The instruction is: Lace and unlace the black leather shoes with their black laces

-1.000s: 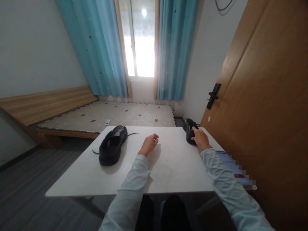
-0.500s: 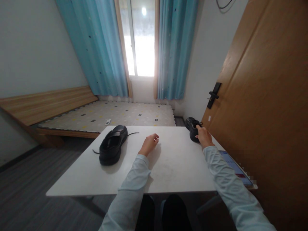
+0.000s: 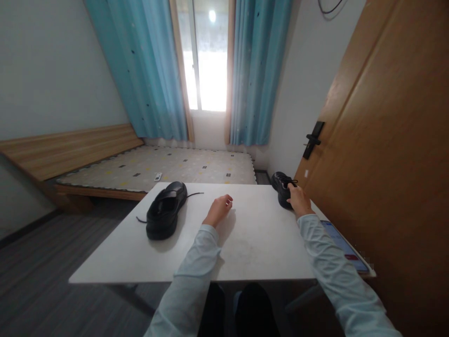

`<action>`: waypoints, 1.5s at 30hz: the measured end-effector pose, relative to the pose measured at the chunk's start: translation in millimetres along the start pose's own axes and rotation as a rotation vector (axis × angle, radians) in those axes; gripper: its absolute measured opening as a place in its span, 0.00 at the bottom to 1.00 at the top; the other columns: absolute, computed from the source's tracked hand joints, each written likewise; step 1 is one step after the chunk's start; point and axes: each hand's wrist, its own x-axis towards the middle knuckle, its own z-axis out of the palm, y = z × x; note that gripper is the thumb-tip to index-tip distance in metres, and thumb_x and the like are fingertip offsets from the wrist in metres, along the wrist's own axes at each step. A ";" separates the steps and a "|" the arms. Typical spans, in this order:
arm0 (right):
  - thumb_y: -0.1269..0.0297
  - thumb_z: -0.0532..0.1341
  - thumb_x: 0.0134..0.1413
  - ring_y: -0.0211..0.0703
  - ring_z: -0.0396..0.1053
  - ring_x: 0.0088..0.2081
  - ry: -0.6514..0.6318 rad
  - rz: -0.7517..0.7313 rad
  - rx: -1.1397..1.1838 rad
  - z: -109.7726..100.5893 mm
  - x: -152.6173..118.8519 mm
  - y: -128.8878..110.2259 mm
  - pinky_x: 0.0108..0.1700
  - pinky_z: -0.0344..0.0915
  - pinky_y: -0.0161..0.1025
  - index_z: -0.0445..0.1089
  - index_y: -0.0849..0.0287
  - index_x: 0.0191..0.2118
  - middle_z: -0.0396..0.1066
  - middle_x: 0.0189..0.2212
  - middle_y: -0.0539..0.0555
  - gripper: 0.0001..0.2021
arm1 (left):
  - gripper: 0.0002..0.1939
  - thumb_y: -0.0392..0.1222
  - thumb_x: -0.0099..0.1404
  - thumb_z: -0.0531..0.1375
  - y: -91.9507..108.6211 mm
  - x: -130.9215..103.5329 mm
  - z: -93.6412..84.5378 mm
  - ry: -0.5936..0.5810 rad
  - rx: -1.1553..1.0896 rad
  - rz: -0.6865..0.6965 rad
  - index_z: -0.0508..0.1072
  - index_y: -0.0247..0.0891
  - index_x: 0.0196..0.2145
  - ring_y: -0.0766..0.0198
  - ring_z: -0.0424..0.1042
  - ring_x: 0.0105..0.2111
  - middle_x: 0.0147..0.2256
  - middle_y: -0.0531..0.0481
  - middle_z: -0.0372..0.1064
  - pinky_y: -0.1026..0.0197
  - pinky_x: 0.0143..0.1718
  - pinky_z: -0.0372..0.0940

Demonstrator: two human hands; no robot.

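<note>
Two black shoes are on the white table. One black shoe lies at the table's left, its lace ends spread out to either side. The other black shoe is at the far right corner, where my right hand grips its near end, the fingers on its side and opening. Between the shoes, my left hand rests over the table with its fingers loosely curled and apart, touching neither shoe. Nothing shows in it.
A tablet with a lit screen lies along the table's right edge. Beyond the table stands a bed with a small white remote on it. A wooden door rises close on the right.
</note>
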 end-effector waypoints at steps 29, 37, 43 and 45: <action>0.71 0.59 0.54 0.43 0.68 0.42 -0.048 -0.600 0.634 3.2 -86.3 -145.7 0.47 0.62 0.39 0.69 0.61 0.38 0.72 0.37 0.56 0.05 | 0.11 0.32 0.61 0.54 -7.1 2.2 4.1 0.035 0.009 0.023 0.74 0.36 0.39 0.65 0.73 0.34 0.35 0.47 0.75 0.64 0.40 0.65; 0.73 0.58 0.54 0.42 0.67 0.40 -0.083 -0.604 0.597 17.3 -89.1 -143.0 0.45 0.61 0.38 0.69 0.62 0.36 0.71 0.35 0.56 0.04 | 0.11 0.32 0.61 0.54 -5.5 2.5 -5.6 0.099 0.036 0.051 0.74 0.36 0.38 0.64 0.73 0.35 0.37 0.47 0.75 0.63 0.42 0.65; 0.74 0.57 0.54 0.41 0.67 0.38 -0.103 -0.625 0.572 22.8 -89.1 -145.1 0.44 0.60 0.36 0.70 0.61 0.35 0.71 0.33 0.55 0.06 | 0.10 0.32 0.62 0.53 -3.1 2.1 -14.5 0.091 0.048 0.025 0.73 0.36 0.38 0.65 0.72 0.33 0.38 0.47 0.75 0.63 0.41 0.65; 0.75 0.56 0.54 0.40 0.67 0.38 -0.107 -0.627 0.572 23.2 -89.1 -145.7 0.44 0.60 0.36 0.70 0.61 0.35 0.71 0.33 0.55 0.06 | 0.10 0.33 0.62 0.54 -0.3 -0.5 -22.7 0.080 0.089 0.011 0.73 0.36 0.38 0.65 0.72 0.33 0.38 0.46 0.74 0.63 0.41 0.65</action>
